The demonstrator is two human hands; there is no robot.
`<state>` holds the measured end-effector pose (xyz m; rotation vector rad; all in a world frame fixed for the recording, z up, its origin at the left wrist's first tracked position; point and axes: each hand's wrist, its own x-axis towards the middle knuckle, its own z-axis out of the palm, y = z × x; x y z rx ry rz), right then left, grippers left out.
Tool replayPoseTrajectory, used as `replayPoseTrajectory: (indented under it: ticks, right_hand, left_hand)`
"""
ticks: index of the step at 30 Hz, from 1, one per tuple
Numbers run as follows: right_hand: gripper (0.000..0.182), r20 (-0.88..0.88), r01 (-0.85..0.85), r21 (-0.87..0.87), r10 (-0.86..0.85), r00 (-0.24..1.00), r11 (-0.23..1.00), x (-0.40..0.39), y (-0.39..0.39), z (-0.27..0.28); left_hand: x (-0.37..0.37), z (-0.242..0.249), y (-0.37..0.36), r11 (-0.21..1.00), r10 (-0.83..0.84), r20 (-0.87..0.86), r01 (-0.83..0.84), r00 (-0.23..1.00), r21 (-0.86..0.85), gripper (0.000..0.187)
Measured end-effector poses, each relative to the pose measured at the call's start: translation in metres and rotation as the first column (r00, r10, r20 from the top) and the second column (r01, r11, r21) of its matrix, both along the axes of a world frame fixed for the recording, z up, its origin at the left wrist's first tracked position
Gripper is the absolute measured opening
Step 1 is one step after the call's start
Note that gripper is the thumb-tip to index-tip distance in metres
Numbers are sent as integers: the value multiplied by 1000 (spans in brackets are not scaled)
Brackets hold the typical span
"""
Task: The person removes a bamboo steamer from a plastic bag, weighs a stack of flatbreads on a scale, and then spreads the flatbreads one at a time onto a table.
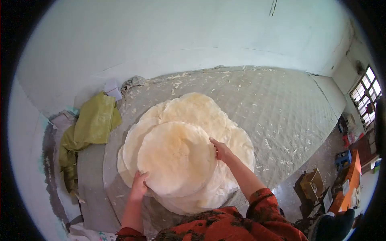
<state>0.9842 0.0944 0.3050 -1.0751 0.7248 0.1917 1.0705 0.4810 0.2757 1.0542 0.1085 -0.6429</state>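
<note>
A round, flat, pale tan sheet (pixel 177 158) like thin bread lies over several larger, overlapping sheets (pixel 197 106) of the same kind. At its lower left edge my left hand (pixel 140 184) grips the rim, thumb on top and fingers partly hidden. My right hand (pixel 220 150) is closed on the right edge of the same sheet, its thumb on top and the other fingers curled at the rim. Beneath the pile is a grey quilted cloth (pixel 281 108) scattered with pale flakes.
Olive-green folded fabric (pixel 94 116) lies at the left, near a small white box (pixel 113 89). A pale wall (pixel 181 36) rises behind the cloth. At the right, on the floor, are an open cardboard box (pixel 312 184), a blue stool (pixel 343 159) and an orange board (pixel 350 184).
</note>
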Motion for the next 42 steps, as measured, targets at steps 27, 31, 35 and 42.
replayPoseTrajectory:
  ticks: [27, 31, 35, 42]
  right_hand:
    - [87, -397, -437, -862, 193, 897, 257, 32, 68, 3]
    - [76, 182, -35, -824, 323, 929, 565, 18, 25, -3]
    - [70, 378, 58, -263, 48, 925, 963, -22, -3, -18]
    - [55, -20, 21, -215, -26, 999, 976, -12, 0, -11]
  left_hand:
    - [-1, -6, -12, 980, 29, 87, -45, 996, 192, 57]
    - [-4, 15, -17, 997, 58, 167, -66, 984, 46, 61]
    - [-15, -7, -11, 989, 104, 18, -105, 994, 101, 59]
    - [-9, -25, -10, 998, 62, 135, -60, 989, -22, 35]
